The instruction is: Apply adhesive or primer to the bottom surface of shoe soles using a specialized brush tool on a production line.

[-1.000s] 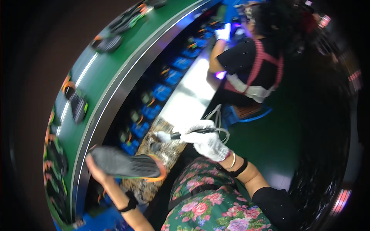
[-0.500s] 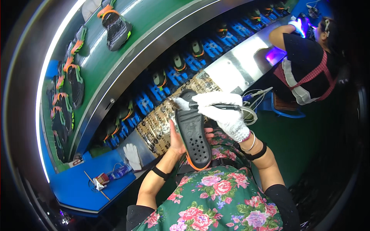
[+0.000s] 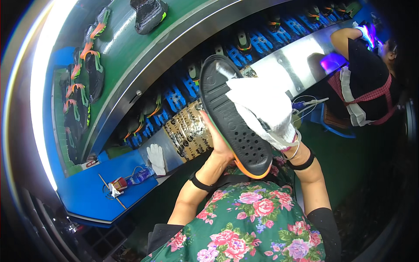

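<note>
A black shoe sole (image 3: 218, 102), orange along its near end and pierced by several small holes there, is held up tilted in front of my apron. My bare left hand (image 3: 221, 146) is closed round its left edge, with some fingers hidden beneath it. In my white-gloved right hand (image 3: 264, 102) is a brush, its dark handle mostly covered by the glove. The pale brush tip (image 3: 224, 70) rests on the inner face of the sole, close to its far end. A thin pale tube runs beside the gloved wrist.
Blue holders (image 3: 174, 98) with shoe parts line the lower track. On the green belt (image 3: 124, 65) above lie black and orange shoe pieces. A blue table (image 3: 87, 198) at left bears a bottle (image 3: 140, 175); a white glove (image 3: 156, 159) lies nearby. A co-worker (image 3: 366, 94) sits at right.
The sole has come up closer to the view and farther right. My right hand has shifted the brush tip from the sole's left edge onto the far end of its inner face.
</note>
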Tool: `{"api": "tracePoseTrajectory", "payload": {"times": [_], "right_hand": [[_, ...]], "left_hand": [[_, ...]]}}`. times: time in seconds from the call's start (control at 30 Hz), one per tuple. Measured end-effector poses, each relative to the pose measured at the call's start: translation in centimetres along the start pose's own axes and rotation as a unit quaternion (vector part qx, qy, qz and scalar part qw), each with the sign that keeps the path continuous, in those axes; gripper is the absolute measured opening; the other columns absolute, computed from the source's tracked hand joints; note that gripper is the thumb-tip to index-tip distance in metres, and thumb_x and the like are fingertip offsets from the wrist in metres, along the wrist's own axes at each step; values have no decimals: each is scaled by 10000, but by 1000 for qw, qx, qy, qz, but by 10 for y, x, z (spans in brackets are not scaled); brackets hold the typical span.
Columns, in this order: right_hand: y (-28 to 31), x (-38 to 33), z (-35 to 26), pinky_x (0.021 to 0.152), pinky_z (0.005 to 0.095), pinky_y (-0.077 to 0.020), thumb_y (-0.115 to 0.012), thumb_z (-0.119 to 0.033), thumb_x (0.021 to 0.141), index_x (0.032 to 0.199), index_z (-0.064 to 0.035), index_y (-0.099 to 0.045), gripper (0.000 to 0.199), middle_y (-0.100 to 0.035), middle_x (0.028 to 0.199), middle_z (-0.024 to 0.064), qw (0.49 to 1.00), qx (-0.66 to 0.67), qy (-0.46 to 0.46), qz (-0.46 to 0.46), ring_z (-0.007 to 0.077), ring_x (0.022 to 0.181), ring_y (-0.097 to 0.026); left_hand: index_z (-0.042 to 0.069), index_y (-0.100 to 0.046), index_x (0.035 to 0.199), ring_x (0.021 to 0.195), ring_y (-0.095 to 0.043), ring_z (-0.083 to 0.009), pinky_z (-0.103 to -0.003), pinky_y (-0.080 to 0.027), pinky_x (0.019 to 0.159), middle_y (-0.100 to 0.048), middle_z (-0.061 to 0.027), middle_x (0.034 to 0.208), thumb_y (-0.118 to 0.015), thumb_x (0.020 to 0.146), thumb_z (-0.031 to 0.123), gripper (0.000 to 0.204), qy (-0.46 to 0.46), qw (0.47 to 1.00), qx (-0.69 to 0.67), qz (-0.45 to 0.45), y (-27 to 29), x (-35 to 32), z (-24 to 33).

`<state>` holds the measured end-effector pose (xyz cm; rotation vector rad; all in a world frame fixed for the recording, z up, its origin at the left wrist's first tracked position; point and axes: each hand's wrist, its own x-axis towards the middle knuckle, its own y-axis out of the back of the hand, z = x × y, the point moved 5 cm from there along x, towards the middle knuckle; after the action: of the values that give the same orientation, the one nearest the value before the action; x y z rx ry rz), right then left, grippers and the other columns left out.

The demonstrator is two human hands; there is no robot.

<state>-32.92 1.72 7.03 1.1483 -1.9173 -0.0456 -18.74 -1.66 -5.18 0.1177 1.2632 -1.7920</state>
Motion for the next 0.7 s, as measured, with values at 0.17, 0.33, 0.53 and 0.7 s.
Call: {"api": "tracePoseTrajectory", "payload": {"times": [0.17, 0.33, 0.53, 0.7], "right_hand": [[-18, -26, 3, 941, 394, -572, -740, 17, 822, 1219, -20, -745, 399, -752, 1221, 133, 977, 148, -147, -32, 314, 1107, -722], [-1, -18, -10, 877, 396, -594, -753, 16, 806, 1106, -21, -778, 304, -770, 1132, 174, 993, 103, -38, -49, 324, 989, -759], [1, -23, -7, 946, 422, -572, -682, -65, 907, 1211, -38, -751, 313, -754, 1197, 145, 997, 62, -41, -10, 346, 1054, -730], [-3, -31, -8, 949, 404, -577, -681, -54, 909, 1246, -31, -732, 342, -746, 1214, 162, 989, 134, -45, -47, 339, 1097, -714]], "left_hand": [[107, -350, 1615, 1404, -513, -280, -460, -411, 1187, -514, -116, 1541, -213, 907, 931, 1095, -4, 994, 106, -35, -14, -3, -7], [133, -416, 1579, 1411, -507, -284, -465, -404, 1193, -516, -103, 1541, -199, 916, 923, 1054, 27, 997, 73, -30, 9, 2, -11], [151, -339, 1627, 1435, -477, -273, -452, -369, 1216, -478, -79, 1578, -178, 954, 883, 1008, -20, 990, 120, -69, 5, 6, -14], [156, -368, 1610, 1417, -488, -269, -443, -369, 1216, -512, -62, 1539, -224, 962, 873, 976, -80, 982, 168, -18, 18, 20, -7]]}}
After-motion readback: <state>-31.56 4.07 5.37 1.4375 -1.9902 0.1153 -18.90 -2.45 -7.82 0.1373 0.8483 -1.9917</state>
